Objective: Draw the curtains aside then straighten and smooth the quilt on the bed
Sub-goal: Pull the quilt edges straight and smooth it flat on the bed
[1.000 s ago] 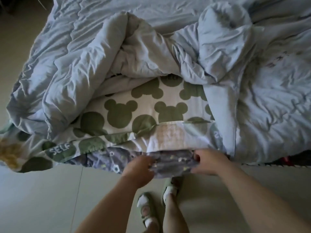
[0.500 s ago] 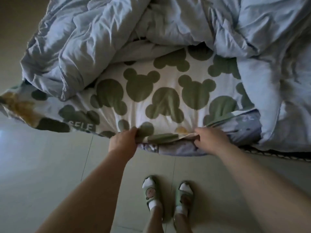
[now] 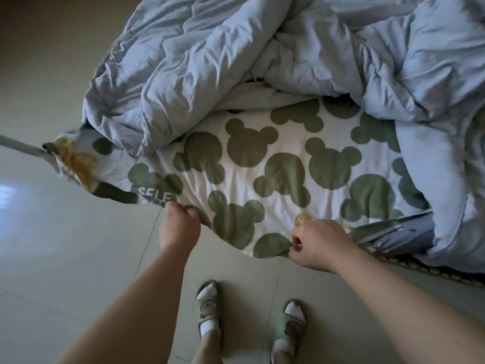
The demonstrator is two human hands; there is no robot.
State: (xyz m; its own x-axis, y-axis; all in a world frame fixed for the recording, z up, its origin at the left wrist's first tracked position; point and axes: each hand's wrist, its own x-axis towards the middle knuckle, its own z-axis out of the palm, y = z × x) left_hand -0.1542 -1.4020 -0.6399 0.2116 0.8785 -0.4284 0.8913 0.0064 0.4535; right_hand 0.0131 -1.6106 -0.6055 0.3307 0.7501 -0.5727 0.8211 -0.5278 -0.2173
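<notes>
Slippers [image 3: 208, 308] on pale floor tiles [image 3: 65, 258], nearest; left hand [image 3: 178, 224] and right hand [image 3: 319, 240], each closed on the near edge of the patterned sheet [image 3: 262, 177], now set wider apart than a second ago, the cloth drawn out flatter, so a straightening pull looks under way; beyond, the quilt [image 3: 210, 74], pale blue, bunched and creased across the bed, not yet smoothed; curtains not in view.

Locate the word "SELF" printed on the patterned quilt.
In the head view, the "SELF" lettering sits left of centre on the green-patterned quilt, at its near edge just above the left hand gripping that edge.
</notes>
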